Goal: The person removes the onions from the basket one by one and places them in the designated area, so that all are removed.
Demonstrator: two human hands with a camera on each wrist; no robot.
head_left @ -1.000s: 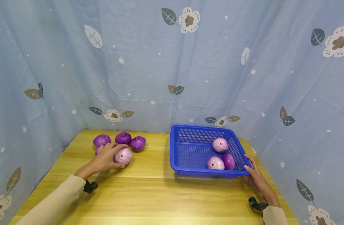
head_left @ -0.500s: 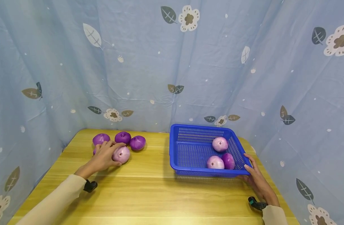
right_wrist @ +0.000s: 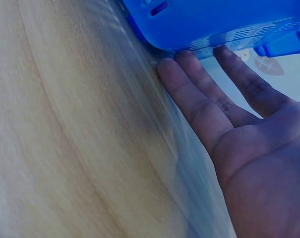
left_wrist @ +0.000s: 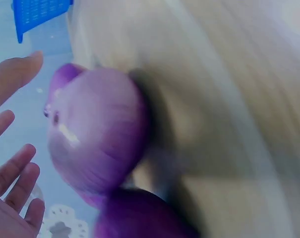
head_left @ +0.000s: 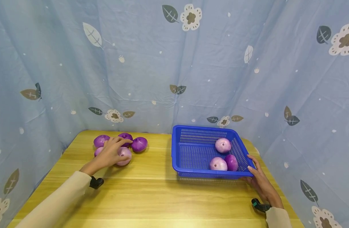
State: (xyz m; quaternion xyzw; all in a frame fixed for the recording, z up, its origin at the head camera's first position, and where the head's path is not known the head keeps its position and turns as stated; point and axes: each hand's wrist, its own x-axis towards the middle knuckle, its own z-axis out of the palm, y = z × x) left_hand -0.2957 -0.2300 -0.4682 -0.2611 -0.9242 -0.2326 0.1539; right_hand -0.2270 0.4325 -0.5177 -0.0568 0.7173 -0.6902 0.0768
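On the left of the wooden table [head_left: 151,193], my left hand [head_left: 113,150] lies over a pale purple onion [head_left: 125,156], fingers stretched toward the dark onions behind it. In the left wrist view those fingers [left_wrist: 11,74] are straight and spread, just off the pale onion [left_wrist: 95,144]. My right hand [head_left: 255,177] rests against the near right corner of the blue basket [head_left: 204,129], thumb at the rim. In the right wrist view its straight fingers [right_wrist: 204,104] touch the basket's [right_wrist: 214,20] lower edge.
Dark purple onions [head_left: 101,140] [head_left: 139,144] and a half-hidden pale one [head_left: 98,152] cluster round my left hand. In the basket lie two pale onions [head_left: 223,145] [head_left: 218,164] and a darker one [head_left: 232,162]. A blue flowered curtain [head_left: 174,63] closes in the table's back and sides.
My left hand's fingers have uncurled from the pale onion and now stretch over it toward the back. The onion shifted slightly back. The right hand has stayed at the basket corner.
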